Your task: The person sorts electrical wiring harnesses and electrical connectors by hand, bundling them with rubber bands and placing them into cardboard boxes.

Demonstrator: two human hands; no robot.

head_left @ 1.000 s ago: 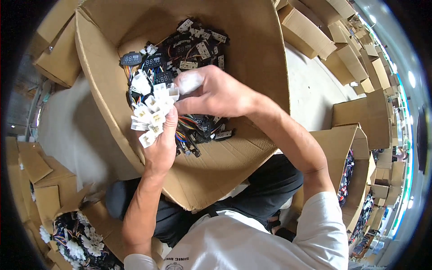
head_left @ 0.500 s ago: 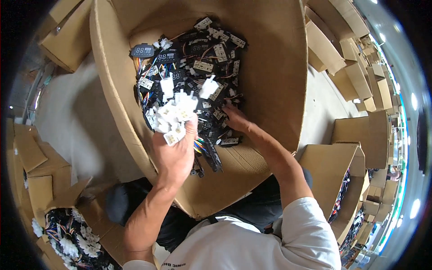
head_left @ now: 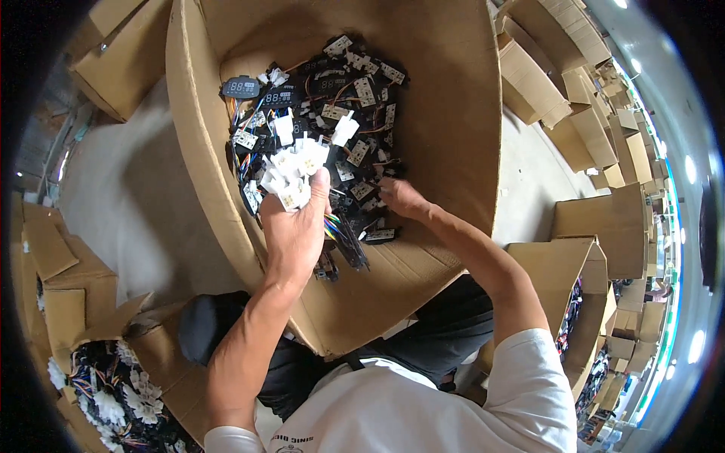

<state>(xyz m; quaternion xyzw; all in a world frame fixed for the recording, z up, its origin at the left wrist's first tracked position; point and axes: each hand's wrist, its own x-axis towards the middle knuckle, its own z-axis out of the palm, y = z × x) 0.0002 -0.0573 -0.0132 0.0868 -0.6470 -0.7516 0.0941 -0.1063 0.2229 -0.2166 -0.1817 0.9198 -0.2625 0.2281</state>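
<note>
White connector cluster [head_left: 294, 170] sits over the carton [head_left: 461, 98], gripped by the left hand [head_left: 293, 230]; long axis 7-to-1 o'clock, free end toward 1. Right hand [head_left: 404, 198], at 3 o'clock: fingers curled, grip cannot be determined.

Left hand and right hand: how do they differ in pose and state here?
The left hand grips white connectors; whether the right hand holds anything is unclear. The left hand looks larger than the right hand. The left hand is toward the left of the large carton, the right hand by the right edge of the board pile. Both are bare.
</note>
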